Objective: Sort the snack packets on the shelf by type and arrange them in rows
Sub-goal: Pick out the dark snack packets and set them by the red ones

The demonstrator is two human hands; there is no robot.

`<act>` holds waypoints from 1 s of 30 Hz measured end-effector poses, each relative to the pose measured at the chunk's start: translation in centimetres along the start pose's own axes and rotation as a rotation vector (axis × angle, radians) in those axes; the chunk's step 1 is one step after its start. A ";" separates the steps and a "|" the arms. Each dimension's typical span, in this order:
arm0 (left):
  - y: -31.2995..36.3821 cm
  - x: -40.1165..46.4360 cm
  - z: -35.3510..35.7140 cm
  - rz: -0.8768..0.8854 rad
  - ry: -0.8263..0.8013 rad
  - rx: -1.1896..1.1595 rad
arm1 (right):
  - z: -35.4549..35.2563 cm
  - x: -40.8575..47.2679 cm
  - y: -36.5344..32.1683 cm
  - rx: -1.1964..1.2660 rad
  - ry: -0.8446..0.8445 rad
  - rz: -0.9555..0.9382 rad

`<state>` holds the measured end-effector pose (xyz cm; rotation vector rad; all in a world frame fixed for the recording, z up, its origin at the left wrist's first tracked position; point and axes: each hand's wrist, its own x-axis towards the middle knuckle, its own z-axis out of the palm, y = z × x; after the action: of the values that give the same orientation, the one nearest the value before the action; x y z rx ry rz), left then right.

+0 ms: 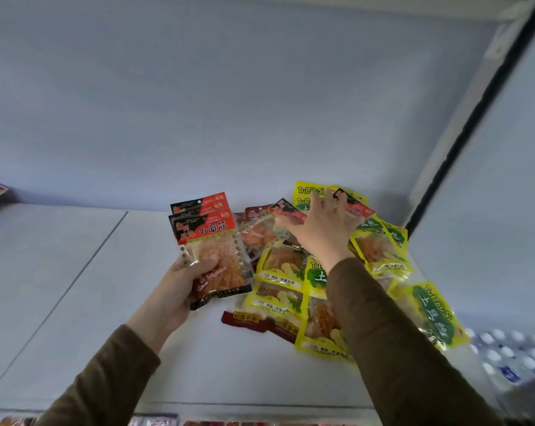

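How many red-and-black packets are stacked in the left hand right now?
3, judging by the red tops fanned out in the left hand: front packet, second top behind it, third top at the back. More may be hidden behind.

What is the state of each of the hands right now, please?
Left hand: closed, holding a stack of red-and-black packets.
Right hand: open, fingers spread over the mixed pile, gripping nothing.
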<state>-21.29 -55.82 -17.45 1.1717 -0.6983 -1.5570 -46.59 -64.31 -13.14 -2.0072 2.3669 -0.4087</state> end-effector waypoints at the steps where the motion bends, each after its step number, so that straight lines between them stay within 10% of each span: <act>1: 0.0 0.0 0.1 0.007 -0.004 0.003 | 0.1 0.4 0.4 -0.011 -0.041 0.038; 30: -0.3 0.4 0.1 0.053 -0.013 0.048 | 2.3 1.0 0.6 0.372 0.092 0.059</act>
<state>-21.53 -56.09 -17.78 1.1699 -0.7726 -1.5119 -46.90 -65.58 -15.28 -1.7811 2.1864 -0.8820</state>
